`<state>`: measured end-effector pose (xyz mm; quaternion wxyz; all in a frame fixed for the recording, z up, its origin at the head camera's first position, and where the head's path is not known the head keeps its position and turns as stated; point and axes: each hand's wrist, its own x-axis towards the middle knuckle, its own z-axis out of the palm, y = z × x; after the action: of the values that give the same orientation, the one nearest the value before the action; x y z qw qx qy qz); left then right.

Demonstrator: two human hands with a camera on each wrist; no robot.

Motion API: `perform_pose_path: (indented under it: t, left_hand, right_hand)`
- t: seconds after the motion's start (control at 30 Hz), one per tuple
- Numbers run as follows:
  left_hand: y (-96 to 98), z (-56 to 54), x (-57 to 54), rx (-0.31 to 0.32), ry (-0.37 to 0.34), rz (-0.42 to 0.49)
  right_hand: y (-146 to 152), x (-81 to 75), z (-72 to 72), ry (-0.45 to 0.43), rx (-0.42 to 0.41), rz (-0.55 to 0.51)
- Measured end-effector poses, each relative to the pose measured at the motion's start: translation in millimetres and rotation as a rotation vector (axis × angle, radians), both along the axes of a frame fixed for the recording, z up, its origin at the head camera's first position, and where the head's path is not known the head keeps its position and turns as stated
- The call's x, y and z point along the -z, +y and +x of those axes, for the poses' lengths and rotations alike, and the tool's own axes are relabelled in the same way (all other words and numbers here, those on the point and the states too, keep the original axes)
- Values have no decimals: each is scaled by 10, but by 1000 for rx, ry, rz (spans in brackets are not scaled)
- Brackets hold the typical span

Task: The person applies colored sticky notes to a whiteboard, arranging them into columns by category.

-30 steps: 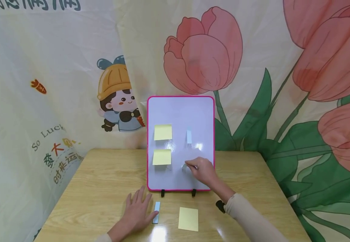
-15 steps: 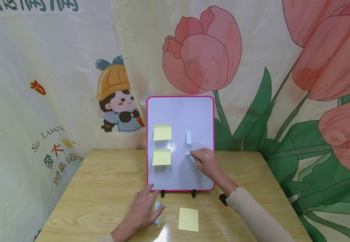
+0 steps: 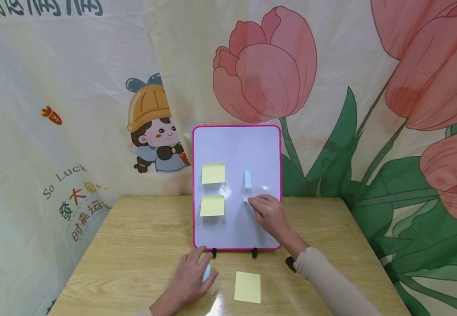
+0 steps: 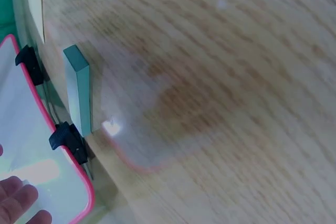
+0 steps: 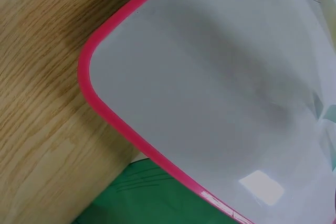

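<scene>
A whiteboard [image 3: 236,149] with a pink rim stands upright on the table. At its right half, below a light-blue sticky strip [image 3: 247,179], my right hand [image 3: 271,214] pinches another blue sticky strip [image 3: 246,200]; only its end shows past the fingertips. The right wrist view catches pale-blue paper [image 5: 329,114] at its edge but no hand. My left hand [image 3: 191,274] lies in front of the board with spread, relaxed fingers, beside and partly over a pad of blue sticky strips [image 3: 206,272]. In the left wrist view that pad [image 4: 79,93] appears whole, apart from the visible fingers [image 4: 18,203].
Two yellow sticky notes [image 3: 213,173] are stuck on the board's left half, one above the other. A yellow note pad [image 3: 247,287] lies on the table [image 3: 133,237]. Black feet [image 3: 254,253] hold the board's lower edge. A printed cloth [image 3: 331,52] hangs behind.
My right hand has risen along the board with the blue sticky strip, then stayed near one height. My left hand has shifted right, covering more of the blue strip pad.
</scene>
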<state>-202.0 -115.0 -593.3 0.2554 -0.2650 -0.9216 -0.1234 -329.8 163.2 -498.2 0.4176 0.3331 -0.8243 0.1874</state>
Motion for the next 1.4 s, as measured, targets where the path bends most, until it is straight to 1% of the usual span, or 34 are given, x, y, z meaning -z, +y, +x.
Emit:
perform_pose_path:
  t: [0.07, 0.2, 0.33, 0.4, 0.57, 0.7, 0.83, 0.9, 0.97, 1.07, 1.2, 1.3, 1.4]
  left_hand:
    - [3, 10, 13, -2, -6, -1]
    - [7, 31, 29, -5, -19, -32]
    - [17, 40, 28, -1, -41, -48]
    - [23, 36, 20, -4, -44, -39]
    - [59, 13, -36, 6, -15, 8]
    - [129, -37, -130, 36, 28, 44]
    - [253, -116, -291, 83, 105, 82]
    - [330, -169, -394, 100, 151, 104]
    - [404, -234, -521, 100, 184, 123]
    - [508, -357, -723, 62, 203, 142]
    - [629, -540, -975, -29, 161, 141]
    - [722, -668, -1121, -81, 119, 124]
    - [811, -787, -1211, -113, 114, 69]
  right_hand:
    - [-3, 4, -3, 18, -2, 2]
    - [-7, 30, -15, 43, 4, 3]
    - [-2, 107, -23, 53, 7, 18]
    - [-1, 155, -21, 50, 8, 31]
    - [6, 258, -5, 16, 22, 74]
    - [10, 305, 10, -22, 37, 106]
    - [21, 333, 24, -30, 51, 124]
    - [26, 344, 31, -24, 56, 134]
    - [23, 355, 32, -19, 60, 146]
    - [13, 366, 34, -27, 66, 147]
    - [1, 375, 35, -58, 72, 142]
    - [-5, 375, 38, -80, 80, 144]
    - [-10, 374, 39, -91, 88, 148]
